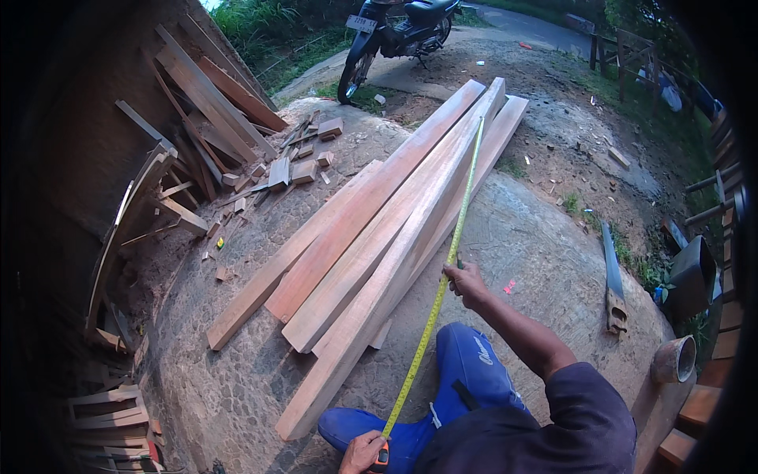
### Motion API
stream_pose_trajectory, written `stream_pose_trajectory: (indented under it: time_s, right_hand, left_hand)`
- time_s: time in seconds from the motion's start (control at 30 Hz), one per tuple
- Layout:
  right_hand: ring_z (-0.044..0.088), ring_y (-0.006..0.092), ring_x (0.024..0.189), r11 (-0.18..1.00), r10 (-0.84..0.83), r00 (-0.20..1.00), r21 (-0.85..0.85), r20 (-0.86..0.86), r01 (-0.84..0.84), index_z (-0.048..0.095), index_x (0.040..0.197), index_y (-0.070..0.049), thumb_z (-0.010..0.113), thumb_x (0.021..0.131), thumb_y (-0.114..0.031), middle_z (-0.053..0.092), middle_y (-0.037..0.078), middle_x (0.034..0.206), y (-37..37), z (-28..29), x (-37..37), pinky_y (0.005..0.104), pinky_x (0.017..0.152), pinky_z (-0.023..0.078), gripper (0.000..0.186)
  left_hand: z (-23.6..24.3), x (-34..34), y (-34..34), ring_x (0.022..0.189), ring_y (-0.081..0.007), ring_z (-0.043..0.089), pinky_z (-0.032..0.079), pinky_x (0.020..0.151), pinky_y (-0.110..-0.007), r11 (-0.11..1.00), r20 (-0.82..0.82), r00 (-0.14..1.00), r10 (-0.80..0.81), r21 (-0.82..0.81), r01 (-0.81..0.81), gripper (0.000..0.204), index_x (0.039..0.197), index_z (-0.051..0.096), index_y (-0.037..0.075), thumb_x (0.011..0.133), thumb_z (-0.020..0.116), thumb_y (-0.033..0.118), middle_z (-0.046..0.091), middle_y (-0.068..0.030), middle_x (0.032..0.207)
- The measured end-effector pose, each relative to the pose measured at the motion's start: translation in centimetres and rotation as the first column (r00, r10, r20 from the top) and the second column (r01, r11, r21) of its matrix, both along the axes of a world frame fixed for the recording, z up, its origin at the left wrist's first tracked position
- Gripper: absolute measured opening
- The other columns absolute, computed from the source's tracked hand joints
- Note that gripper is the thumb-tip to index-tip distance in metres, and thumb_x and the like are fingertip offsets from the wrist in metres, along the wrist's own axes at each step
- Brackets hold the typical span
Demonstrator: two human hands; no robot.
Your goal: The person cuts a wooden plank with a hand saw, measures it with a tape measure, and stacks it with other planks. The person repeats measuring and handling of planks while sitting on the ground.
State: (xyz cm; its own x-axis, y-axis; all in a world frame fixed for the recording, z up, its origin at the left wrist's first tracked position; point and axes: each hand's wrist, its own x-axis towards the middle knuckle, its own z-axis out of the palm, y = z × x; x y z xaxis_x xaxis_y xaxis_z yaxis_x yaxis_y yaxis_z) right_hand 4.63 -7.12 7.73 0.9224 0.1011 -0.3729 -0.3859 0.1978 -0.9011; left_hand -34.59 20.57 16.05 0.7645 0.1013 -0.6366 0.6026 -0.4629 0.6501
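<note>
My left hand (pixel 362 453) is closed around the orange and black case of a tape measure (pixel 380 457), low in the view beside my knee. From it the yellow blade (pixel 427 332) runs out, taut and slanting, to the far part of a long wooden beam (pixel 347 351). Partway along, my right hand (pixel 466 285) is closed at the blade's edge. A small, dark, thin thing sticks up from its fingers, too small to name. Several more beams, among them a reddish one (pixel 347 253), lie side by side left of the blade, fanning out toward me.
A handsaw (pixel 613 276) lies on the ground at right, near a tipped bucket (pixel 673 359). Wood offcuts (pixel 304 171) are scattered at left, below planks (pixel 213 103) leaning on a wall. A motorcycle (pixel 399 35) stands at the back.
</note>
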Motion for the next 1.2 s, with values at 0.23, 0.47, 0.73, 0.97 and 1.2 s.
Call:
stream_pose_trajectory:
  time_s: [0.23,0.47,0.73,0.97,1.2]
  right_hand:
    - [0.042,0.0093,0.042,0.946,-0.292,0.942,-0.099,0.164,0.310,0.065,0.077,-0.006,0.067,0.097,-0.029,0.057,0.001,0.060,-7.7,2.7,15.8,0.0298,0.038,0.032,0.030]
    - [0.046,0.0066,0.044,0.992,-0.124,0.989,0.018,0.076,0.123,0.066,0.092,-0.004,0.067,0.100,-0.034,0.068,0.008,0.071,-1.0,2.3,1.4,0.0244,0.038,0.032,0.030]
    - [0.045,0.0061,0.045,0.931,-0.359,0.920,0.125,0.157,0.342,0.066,0.088,-0.007,0.064,0.100,-0.025,0.067,0.003,0.068,-1.9,3.7,12.4,0.0256,0.039,0.033,0.022]
    - [0.047,0.0105,0.045,0.925,-0.363,0.914,-0.047,0.183,0.377,0.068,0.087,-0.003,0.066,0.092,-0.018,0.067,0.006,0.069,-4.4,3.8,22.3,0.0292,0.039,0.033,0.016]
    - [0.058,0.0168,0.054,0.857,-0.464,0.868,-0.156,0.178,0.491,0.071,0.087,0.001,0.066,0.087,-0.019,0.069,0.010,0.070,-4.6,0.5,25.5,0.0359,0.049,0.043,0.021]
  left_hand:
    - [2.0,-3.9,0.4,0.050,-0.0090,0.056,0.043,0.044,-0.026,0.919,-0.150,0.977,0.150,-0.344,-0.194,0.025,0.092,0.071,0.005,0.101,0.064,0.027,0.063,-0.0015,0.066]
    - [-2.6,16.6,-6.7,0.068,-0.0130,0.062,0.049,0.063,-0.033,0.993,0.167,0.986,-0.025,-0.106,0.043,0.034,0.099,0.075,0.000,0.096,0.061,0.032,0.067,-0.0073,0.073]
    - [1.3,18.0,-5.5,0.070,-0.0116,0.063,0.049,0.065,-0.032,0.999,0.289,0.957,-0.015,-0.031,0.025,0.035,0.100,0.075,0.000,0.096,0.060,0.031,0.068,-0.0058,0.073]
    - [3.9,8.1,-0.9,0.077,-0.0093,0.063,0.050,0.069,-0.028,0.998,0.084,0.995,0.055,0.036,-0.058,0.026,0.104,0.077,0.001,0.098,0.061,0.021,0.071,-0.0027,0.080]
    - [4.2,10.7,-1.8,0.070,-0.0094,0.063,0.050,0.064,-0.030,0.976,0.120,0.991,0.066,0.198,-0.089,0.027,0.096,0.076,0.000,0.095,0.065,0.024,0.070,-0.0034,0.073]
